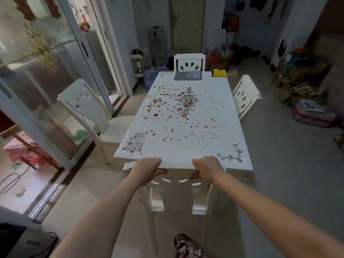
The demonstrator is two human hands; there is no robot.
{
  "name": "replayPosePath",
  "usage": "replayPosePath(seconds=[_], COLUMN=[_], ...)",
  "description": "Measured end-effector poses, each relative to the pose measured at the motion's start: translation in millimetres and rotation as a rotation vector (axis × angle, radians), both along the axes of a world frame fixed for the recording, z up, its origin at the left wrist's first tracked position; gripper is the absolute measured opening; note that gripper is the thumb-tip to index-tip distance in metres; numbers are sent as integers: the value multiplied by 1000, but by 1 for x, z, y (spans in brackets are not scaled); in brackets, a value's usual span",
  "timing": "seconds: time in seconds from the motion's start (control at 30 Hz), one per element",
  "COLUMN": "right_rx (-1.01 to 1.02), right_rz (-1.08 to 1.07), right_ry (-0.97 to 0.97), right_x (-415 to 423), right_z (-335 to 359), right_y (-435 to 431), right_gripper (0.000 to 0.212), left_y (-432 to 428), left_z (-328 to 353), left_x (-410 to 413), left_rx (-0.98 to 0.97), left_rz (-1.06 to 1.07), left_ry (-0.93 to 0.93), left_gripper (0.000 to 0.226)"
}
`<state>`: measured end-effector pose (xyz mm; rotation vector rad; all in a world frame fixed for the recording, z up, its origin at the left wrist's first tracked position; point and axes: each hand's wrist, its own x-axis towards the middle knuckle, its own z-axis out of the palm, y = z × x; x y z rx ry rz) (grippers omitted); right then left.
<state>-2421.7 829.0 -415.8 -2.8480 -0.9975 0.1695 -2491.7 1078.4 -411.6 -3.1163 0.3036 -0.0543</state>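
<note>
A white chair (178,194) stands pushed in at the near end of a white dining table (186,151). My left hand (147,170) grips the left part of the chair's top rail, fingers curled over it and thumb underneath. My right hand (208,168) grips the right part of the same rail in the same way. The tabletop has a purple flower print (186,102) and is spattered with many brown-orange stains (158,103). A grey cloth (188,75) and a yellow cloth (219,73) lie at the far end.
More white chairs stand at the left side (87,112), right side (245,97) and far end (189,62). A glass sliding door (46,81) runs along the left. Boxes and bags (305,90) clutter the floor at right. A water jug (149,75) sits beyond the table.
</note>
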Motion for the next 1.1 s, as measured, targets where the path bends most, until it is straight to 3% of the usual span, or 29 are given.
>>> replayPosePath(seconds=[0.2,0.37,0.83,1.1], right_rx=[-43,-32,11,-9], right_rz=[37,37,-61,14], right_ry=[9,-9,-59,-73], right_x=[27,38,44,43], right_z=[9,3,-10,-23], right_y=[-22,-40,-30,-11], right_gripper=[61,62,48,43], left_y=[-20,-35,-3,15], left_z=[-19,-22,-25,-45], left_x=[12,26,78,65], left_rx=[-76,-49,71,33], left_rz=[-25,-39,-271,-245], left_ry=[-142,-147,-271,-329], left_gripper=[48,50,47,45])
